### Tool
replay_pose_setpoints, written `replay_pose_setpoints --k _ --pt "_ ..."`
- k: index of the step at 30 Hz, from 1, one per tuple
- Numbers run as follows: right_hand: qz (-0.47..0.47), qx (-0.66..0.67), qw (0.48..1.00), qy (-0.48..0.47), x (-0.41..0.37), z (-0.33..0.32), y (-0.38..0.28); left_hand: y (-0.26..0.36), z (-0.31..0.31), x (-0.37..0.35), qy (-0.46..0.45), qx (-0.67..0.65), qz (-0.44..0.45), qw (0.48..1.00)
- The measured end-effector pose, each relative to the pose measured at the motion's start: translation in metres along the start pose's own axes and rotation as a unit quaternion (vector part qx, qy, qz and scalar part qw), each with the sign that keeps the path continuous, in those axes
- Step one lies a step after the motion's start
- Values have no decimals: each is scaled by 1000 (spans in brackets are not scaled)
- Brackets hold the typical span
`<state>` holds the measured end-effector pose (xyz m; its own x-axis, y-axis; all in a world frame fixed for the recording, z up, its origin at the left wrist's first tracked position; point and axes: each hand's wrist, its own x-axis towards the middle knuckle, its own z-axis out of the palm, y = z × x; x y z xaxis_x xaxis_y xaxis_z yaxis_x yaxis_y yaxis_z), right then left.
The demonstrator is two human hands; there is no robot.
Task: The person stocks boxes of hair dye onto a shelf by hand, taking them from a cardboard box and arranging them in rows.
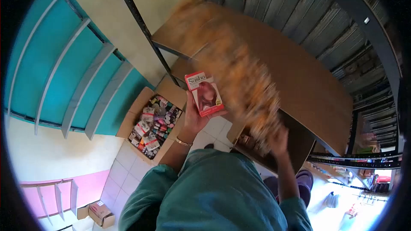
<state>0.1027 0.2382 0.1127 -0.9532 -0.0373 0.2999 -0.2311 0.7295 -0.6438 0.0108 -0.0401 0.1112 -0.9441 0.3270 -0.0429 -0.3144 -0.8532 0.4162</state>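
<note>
My left hand (198,113) is closed around a small red and white box of hair dye (204,94), printed "Sasha" above a picture of red hair. The box is tilted, its front turned up to me. In my right hand (279,142) is a long, fluffy, orange-brown feather duster (239,77). Motion blurs the duster and, partly, the fingers at its lower end. It stretches up and left past the box and in front of the brown shelf (295,81), hiding part of the board.
On the floor at left stands an open carton (156,159) filled with small bottles and boxes. Another open carton (295,152) sits below the shelf at right. A dark metal post (143,28) rises at the shelf's left corner. A smaller carton (99,214) lies lower left.
</note>
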Motion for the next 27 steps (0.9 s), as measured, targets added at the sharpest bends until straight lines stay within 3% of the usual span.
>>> replay_pose_setpoints --k 1,2,3,5,6,8,9,11,14,18,21,22,25,26,27 --pt "-33 -100 994 -44 -22 11 -4 1 -2 2 15 19 15 1000" --pt "-42 -117 987 -101 -19 9 -30 1 2 -5 -23 -118 -5 993" --pt "-50 -137 978 -147 -12 4 -52 3 7 -7 -36 -122 16 992" --pt "-37 -143 987 -57 -17 21 -24 0 -3 -6 -95 -148 14 984" --pt "13 -86 996 -1 -3 19 -32 -1 -18 -2 -131 -164 -9 978" --pt "233 81 968 -36 19 4 -43 1 14 -5 -117 -37 49 991" --pt "153 84 984 24 15 7 -41 3 28 -15 -19 66 70 995" --pt "-8 77 988 134 -5 19 -36 3 1 -10 31 -39 95 994" --pt "-56 -38 997 27 -20 25 -35 9 8 -13 23 22 96 995" --pt "121 133 979 96 5 -3 -31 3 63 -21 -91 15 69 993" --pt "34 157 987 -31 -10 -11 -33 1 39 -8 -134 52 165 976" --pt "41 148 981 -116 -11 -19 -40 0 36 -3 -155 56 163 973" --pt "53 50 997 12 3 -37 -26 0 52 11 -215 63 155 962" --pt "75 99 991 53 9 -37 -16 -12 72 10 -76 30 160 984" --pt "86 124 986 67 10 -43 -13 -17 92 16 -55 49 161 984"
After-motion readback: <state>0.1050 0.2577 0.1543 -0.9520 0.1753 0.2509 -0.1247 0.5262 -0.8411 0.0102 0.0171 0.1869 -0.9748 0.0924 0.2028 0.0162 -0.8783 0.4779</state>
